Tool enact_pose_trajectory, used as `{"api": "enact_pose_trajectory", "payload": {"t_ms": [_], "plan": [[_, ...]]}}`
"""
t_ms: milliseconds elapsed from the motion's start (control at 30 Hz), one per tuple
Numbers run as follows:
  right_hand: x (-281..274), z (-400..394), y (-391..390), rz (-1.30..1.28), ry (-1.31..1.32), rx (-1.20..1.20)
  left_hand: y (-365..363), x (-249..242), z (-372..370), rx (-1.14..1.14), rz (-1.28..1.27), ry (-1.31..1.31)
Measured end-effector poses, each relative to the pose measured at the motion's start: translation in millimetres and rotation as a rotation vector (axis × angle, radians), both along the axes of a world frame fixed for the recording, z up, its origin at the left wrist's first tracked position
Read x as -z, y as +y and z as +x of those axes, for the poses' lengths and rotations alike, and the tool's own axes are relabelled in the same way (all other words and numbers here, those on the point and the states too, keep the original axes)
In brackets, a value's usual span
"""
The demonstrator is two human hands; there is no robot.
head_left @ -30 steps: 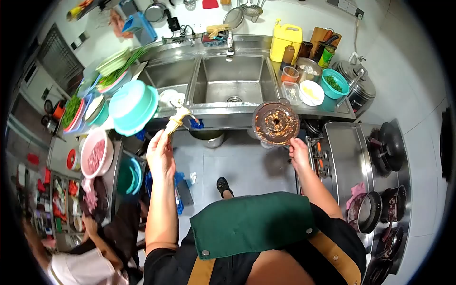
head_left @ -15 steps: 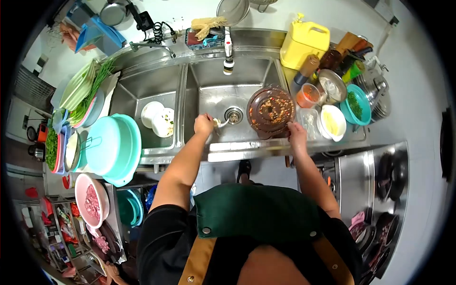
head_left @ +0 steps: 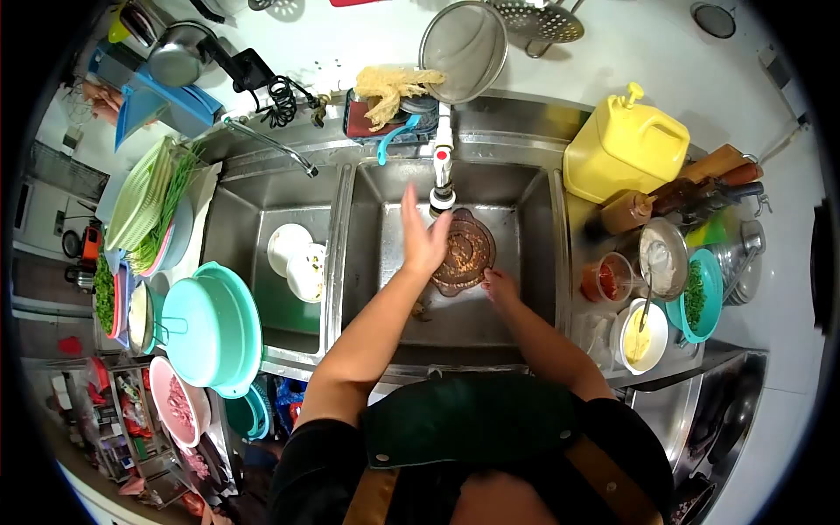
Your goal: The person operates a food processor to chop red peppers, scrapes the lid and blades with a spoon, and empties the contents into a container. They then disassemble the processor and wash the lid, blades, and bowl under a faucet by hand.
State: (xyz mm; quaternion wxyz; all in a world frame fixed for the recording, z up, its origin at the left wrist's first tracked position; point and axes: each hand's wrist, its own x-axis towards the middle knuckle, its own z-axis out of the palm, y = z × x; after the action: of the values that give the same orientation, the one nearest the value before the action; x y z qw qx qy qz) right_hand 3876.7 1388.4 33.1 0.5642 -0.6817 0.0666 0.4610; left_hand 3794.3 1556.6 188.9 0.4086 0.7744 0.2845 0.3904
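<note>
My left hand (head_left: 423, 238) is open, with fingers stretched upward and the thumb apart, just below the faucet (head_left: 443, 179) and holding nothing. My right hand (head_left: 500, 287) is closed on the lower right edge of a brown, see-through round dish (head_left: 468, 254). Small red and yellow chopped bits are scattered over the dish, which is held tilted over the right sink basin (head_left: 534, 319). The left hand overlaps the dish's left side in this view. Beside my left forearm the drain (head_left: 421, 310) shows only in part.
Two white plates (head_left: 305, 273) with scraps lie in the left basin. A turquoise tub (head_left: 232, 328) stands left of the sink. On the right counter are a yellow jug (head_left: 626, 144), a white bowl (head_left: 641, 346) with yellow contents and a turquoise bowl (head_left: 707, 306) with chopped greens.
My left hand has left the drain area, opened and risen toward the faucet. My right hand has carried the brown dish left and up toward the faucet. The camera view has shifted.
</note>
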Motion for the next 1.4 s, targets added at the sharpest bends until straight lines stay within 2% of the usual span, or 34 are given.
{"api": "enact_pose_trajectory", "payload": {"t_ms": [33,67,100,133,167,200,300,367,400,433,467,500,567,600,667,700,767,833,867,900,933,967,1033,1067,1100,1167,1200,1267,1300,1367,1400], "plan": [[4.0,-4.1,4.6,-0.009,0.011,-0.001,2.5,-27.0,22.6,-0.005,0.253,-0.054],[5.7,-7.6,12.9,0.064,0.054,0.036,4.7,-41.2,43.5,-0.002,0.398,-0.024],[5.7,-8.3,21.4,0.139,0.094,0.078,-3.2,-45.7,61.6,-0.078,0.337,0.046],[10.2,-6.7,26.9,0.133,0.098,0.084,-10.0,-62.0,68.7,-0.003,0.329,0.31],[18.0,-5.8,30.2,0.195,0.119,0.029,-17.5,-53.3,75.4,-0.063,0.402,0.321],[18.9,-6.8,30.8,0.252,0.141,-0.022,-17.7,-55.1,70.9,-0.028,0.378,0.304],[5.4,-8.8,33.4,0.241,0.132,0.025,-6.7,-39.9,29.2,0.11,0.349,0.162],[7.3,-3.7,32.0,0.155,0.112,0.05,5.9,-10.9,-17.6,0.119,0.292,0.197],[7.9,-1.4,28.5,0.139,0.145,0.008,13.3,17.9,-35.2,0.013,0.2,0.187],[9.3,-0.4,26.1,0.122,0.178,-0.039,22.8,62.2,-49.2,-0.113,-0.025,0.104],[12.4,1.2,27.4,0.117,0.179,-0.038,31.3,106.8,-60.8,-0.286,-0.297,0.278],[17.5,1.0,28.6,0.108,0.2,-0.007,49.0,191.9,-70.9,-0.38,-0.655,0.283],[18.5,3.2,31.1,0.097,0.217,0.023,45.3,158.4,-72.9,-0.122,-1.501,0.188],[9.3,5.5,32.5,0.069,0.234,0.018,47.2,162.4,-70.4,-0.118,-1.503,0.187],[-6.9,6.1,30.3,0.033,0.251,0.021,52.1,171.0,-60.2,-0.001,-1.689,0.009],[-13.8,7.3,29.0,0.03,0.198,-0.002,51.1,158.7,-53.2,0.005,-1.695,0.009],[-21.1,11.3,25.7,0.02,0.14,-0.023,50.1,136.6,-38.2,0.121,-1.499,0.034],[-26.4,17.1,24.8,-0.318,-0.186,-0.028,53.3,152.4,-20.6,0.106,-1.456,0.053],[-34.9,16.8,21.5,-0.321,-0.19,-0.025,48.0,158.9,-10.8,0.133,-1.181,-0.014],[-49.8,15.2,16.8,-0.227,-0.379,0.002,47.7,169.2,-2.2,0.157,-0.903,-0.081],[-66.5,12.6,13.8,-0.13,-0.567,0.027,54.6,196.9,7.2,0.154,-0.615,0.022],[-84.8,9.6,13.6,-0.133,-0.573,0.027,51.4,183.4,7.9,0.156,-0.617,0.016],[-130.9,4.7,21.3,0.136,-0.835,0.024,38.3,134.1,9.3,0.195,-0.325,0.211],[-160.0,1.1,31.8,0.266,-0.909,0.014,34.8,128.8,11.9,0.149,-0.264,0.296],[-191.9,-4.7,45.3,0.402,-0.979,0.003,34.6,141.1,17.7,0.14,-0.259,0.288],[-255.4,-10.3,79.6,0.547,-1.304,-0.177,35.4,194.2,32.4,0.12,-0.312,0.372],[-271.1,-8.2,99.1,0.551,-1.425,-0.268,34.4,209.0,44.9,0.114,-0.308,0.366],[-291.5,4.1,146.0,0.571,-1.651,-0.439,30.1,227.7,65.6,0.088,-0.241,0.691],[-298.3,12.6,173.5,0.591,-1.757,-0.519,29.2,206.7,58.5,0.089,-0.24,0.689],[-305.0,20.7,228.7,0.206,-1.844,-0.605,30.9,140.0,30.0,-0.064,-0.513,0.618],[-295.9,32.0,256.7,0.238,-1.885,-0.55,37.9,138.0,22.0,-0.066,-0.789,0.578]]}}
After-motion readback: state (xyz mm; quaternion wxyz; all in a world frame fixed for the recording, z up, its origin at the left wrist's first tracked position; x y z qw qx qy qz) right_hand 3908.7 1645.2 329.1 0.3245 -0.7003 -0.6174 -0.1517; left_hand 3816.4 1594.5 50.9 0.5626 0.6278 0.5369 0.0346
